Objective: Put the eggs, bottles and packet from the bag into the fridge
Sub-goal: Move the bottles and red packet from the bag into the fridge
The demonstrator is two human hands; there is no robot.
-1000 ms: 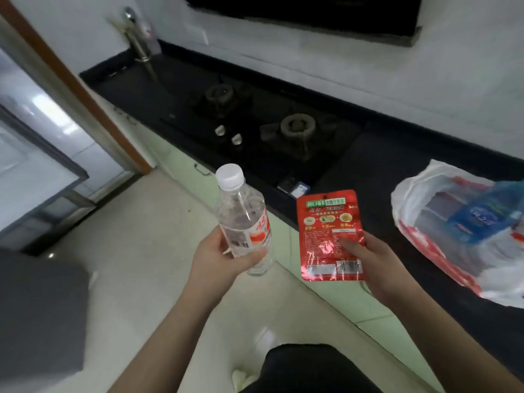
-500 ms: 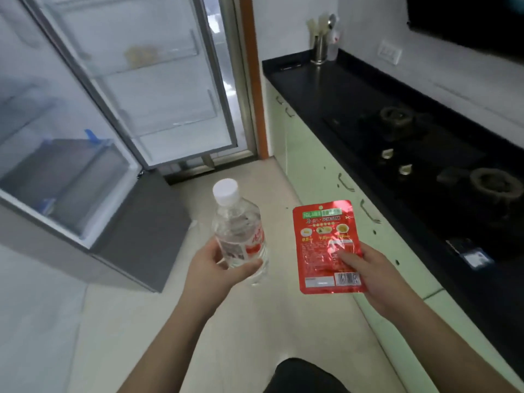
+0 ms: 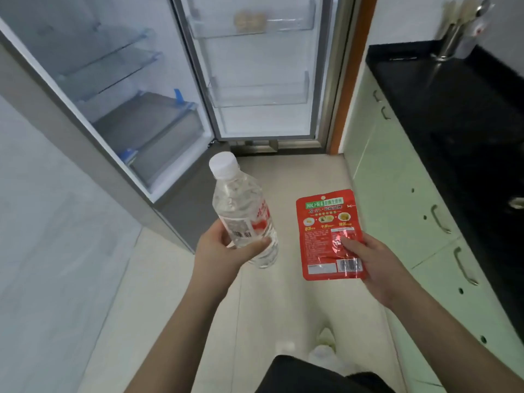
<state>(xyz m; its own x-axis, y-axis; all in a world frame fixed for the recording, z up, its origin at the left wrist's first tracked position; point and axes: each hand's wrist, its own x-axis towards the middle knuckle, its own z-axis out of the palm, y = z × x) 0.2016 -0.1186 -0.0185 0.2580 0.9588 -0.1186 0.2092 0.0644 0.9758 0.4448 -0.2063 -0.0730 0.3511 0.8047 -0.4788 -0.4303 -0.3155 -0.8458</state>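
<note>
My left hand (image 3: 224, 251) grips a clear water bottle (image 3: 241, 211) with a white cap and a red label, tilted slightly left. My right hand (image 3: 368, 259) holds a flat red packet (image 3: 329, 234) by its lower right corner, its printed face toward me. The fridge (image 3: 136, 89) stands open ahead on the left, with glass shelves and a grey drawer inside. Its door (image 3: 261, 80) swings open straight ahead, with clear door racks. Pale eggs (image 3: 249, 21) sit in the top door rack. The bag is out of view.
A black countertop (image 3: 442, 103) with pale green cabinet doors (image 3: 397, 199) runs along the right. A metal utensil holder (image 3: 453, 38) stands at its far end. A white wall lies at the left. Beige floor tiles (image 3: 297, 171) stretch between me and the fridge.
The view has swung left from the stove and the bag on the counter toward the open fridge, which is nearer now. Both hands keep their hold on the bottle and the packet.
</note>
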